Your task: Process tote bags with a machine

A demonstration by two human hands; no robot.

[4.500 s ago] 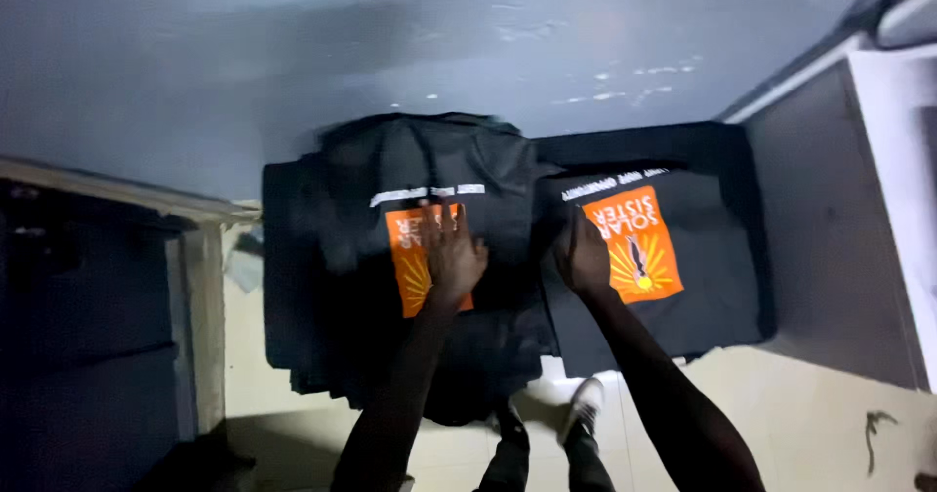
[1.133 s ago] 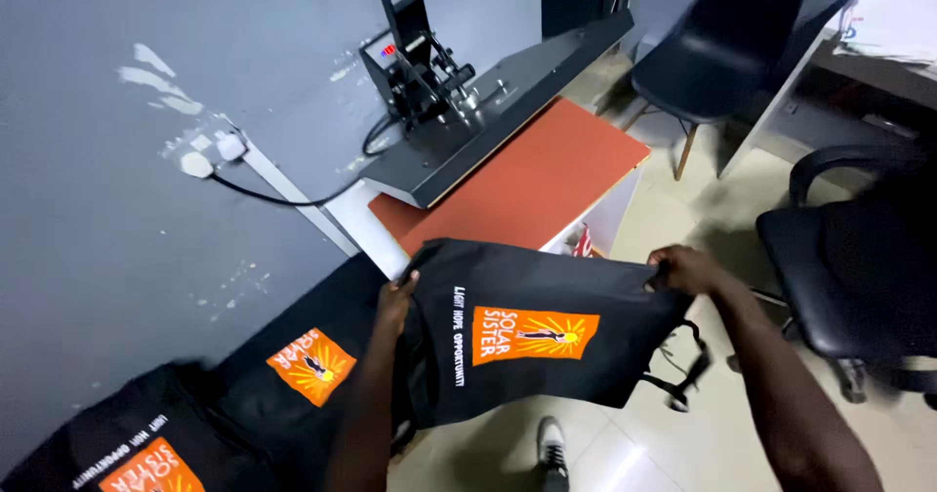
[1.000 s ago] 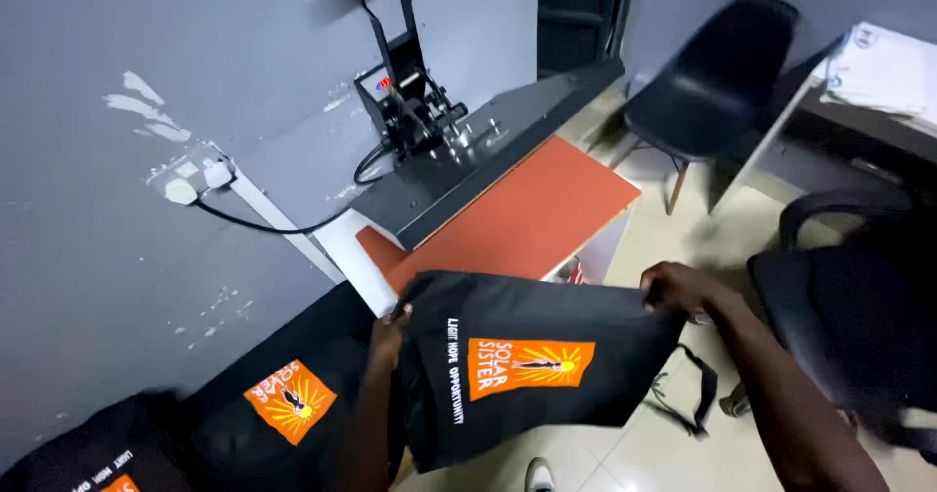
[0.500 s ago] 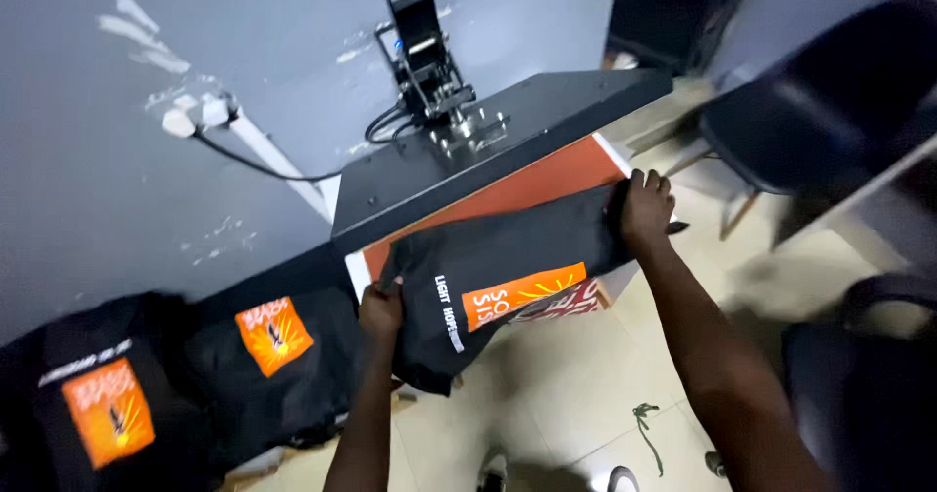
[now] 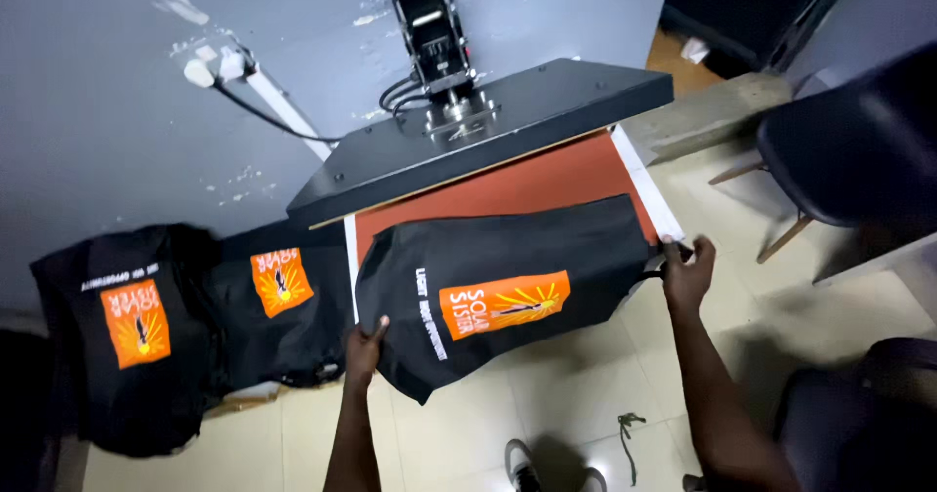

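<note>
A black fabric bag [image 5: 508, 263] with an orange printed patch lies stretched across the orange lower pad [image 5: 508, 187] of a heat press [image 5: 468, 121], hanging partly over its front edge. My left hand [image 5: 365, 341] grips the bag's left edge. Its right end, by the strap, is pinched in my right hand [image 5: 687, 273]. The press's dark upper plate is raised and swung back above the pad.
Two piles of black bags with orange patches [image 5: 278, 302] [image 5: 132, 331] lie to the left on a low surface. A dark chair [image 5: 859, 150] stands at right. A cable runs from the press to a wall socket [image 5: 220, 64]. Pale tiled floor and my shoes [image 5: 556, 468] lie below.
I have carried the bag from the pile at left over to the press and spread it onto the orange pad. My view has turned towards the press.
</note>
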